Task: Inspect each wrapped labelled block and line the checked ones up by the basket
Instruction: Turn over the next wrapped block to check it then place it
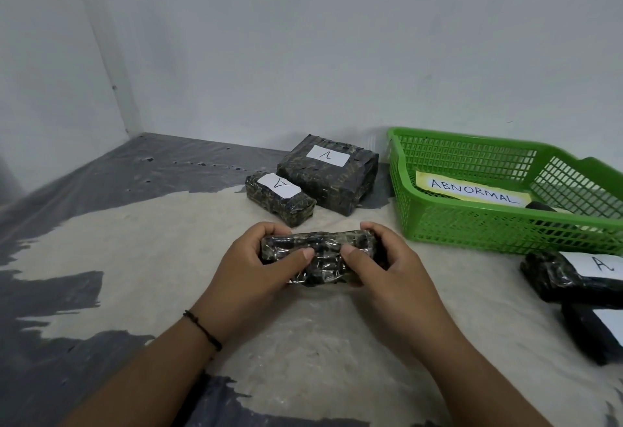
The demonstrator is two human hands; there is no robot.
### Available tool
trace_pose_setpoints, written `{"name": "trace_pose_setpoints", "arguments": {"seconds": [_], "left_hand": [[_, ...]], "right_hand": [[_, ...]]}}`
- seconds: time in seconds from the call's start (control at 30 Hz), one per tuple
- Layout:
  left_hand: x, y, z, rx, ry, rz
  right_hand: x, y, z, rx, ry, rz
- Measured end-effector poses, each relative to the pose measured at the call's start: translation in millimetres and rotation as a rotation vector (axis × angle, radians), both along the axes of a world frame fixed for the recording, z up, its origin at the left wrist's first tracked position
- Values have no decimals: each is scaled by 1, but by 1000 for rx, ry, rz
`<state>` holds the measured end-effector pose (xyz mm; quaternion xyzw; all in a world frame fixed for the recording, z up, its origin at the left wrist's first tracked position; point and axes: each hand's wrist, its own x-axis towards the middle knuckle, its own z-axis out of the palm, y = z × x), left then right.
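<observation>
Wrapped block point(318, 256) — gripped at both ends by left hand point(259, 264) and right hand point(387, 264), label hidden, likely under inspection. Two A-labelled blocks point(327, 180) — lined up beside green basket point(472, 224), presumably checked.

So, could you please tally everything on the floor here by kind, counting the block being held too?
Wrapped blocks: 5, namely the large block, small block, held block between the left hand and right hand, and two at the right edge.
Green basket: 1
ABNORMAL sign: 1
Total: 7
</observation>
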<state>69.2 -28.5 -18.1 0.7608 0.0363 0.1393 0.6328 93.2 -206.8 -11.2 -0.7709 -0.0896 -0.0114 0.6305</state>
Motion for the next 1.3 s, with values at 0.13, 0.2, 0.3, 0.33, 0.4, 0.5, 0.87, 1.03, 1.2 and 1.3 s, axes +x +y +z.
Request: {"name": "trace_pose_setpoints", "arguments": {"seconds": [0.13,0.2,0.3,0.33,0.4,0.5,0.87,1.03,1.2,1.3], "left_hand": [[2,3,2,-14,-28,55],[1,2,2,-20,-35,45],[2,1,0,-219,19,-47],[3,2,0,-334,46,-93],[4,4,0,-441,51,-136],[6,7,0,-394,33,-98],[8,9,-5,-429,32,-157],[6,8,-7,-375,40,-141],[3,4,-6,-85,8,-40],[4,4,-7,-55,-7,3]], "right_hand": [[0,3,-1,68,46,2],[2,3,-3,61,28,-20],[5,1,-2,65,-8,-50],[5,0,-1,83,-7,-55],[7,-2,-2,124,25,-59],[10,-6,-3,221,124,0],[8,-7,-2,138,86,38],[4,-4,1,-7,5,69],[1,1,-1,-11,-34,59],[-4,5,0,-75,-34,29]]}}
